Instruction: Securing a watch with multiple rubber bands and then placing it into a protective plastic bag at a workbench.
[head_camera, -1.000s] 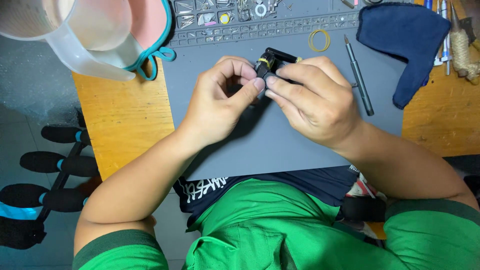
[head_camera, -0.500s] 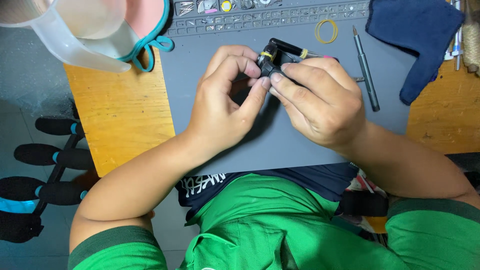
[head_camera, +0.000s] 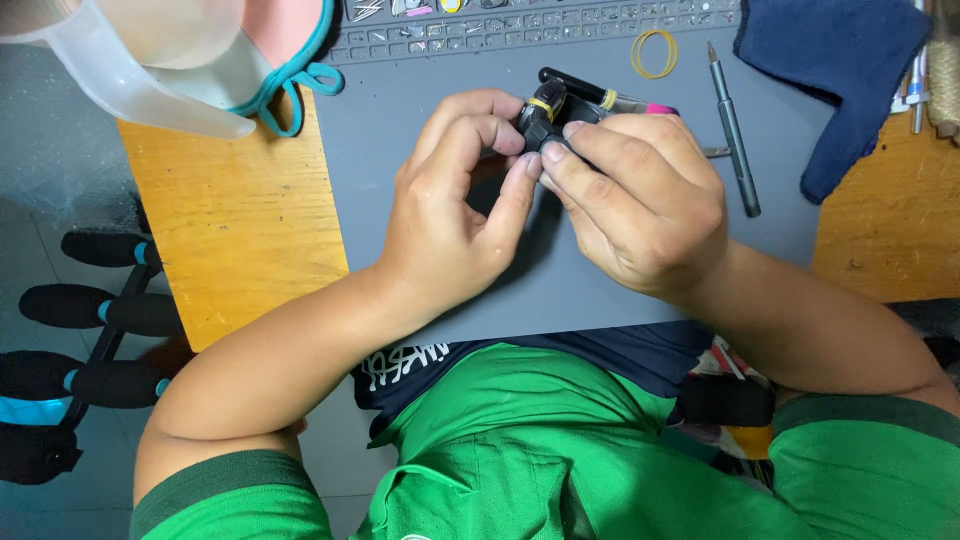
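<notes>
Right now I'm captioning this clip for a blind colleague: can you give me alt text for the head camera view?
Both hands, the left hand and right hand, pinch a small black part with yellow bands over a grey work mat on a wooden table. A slim grey tool, a yellow rubber band and a dark blue cloth lie nearby.

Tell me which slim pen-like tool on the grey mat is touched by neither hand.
The dark grey screwdriver lying alone right of the right hand; the black yellow-banded tool runs under the fingers.
</notes>
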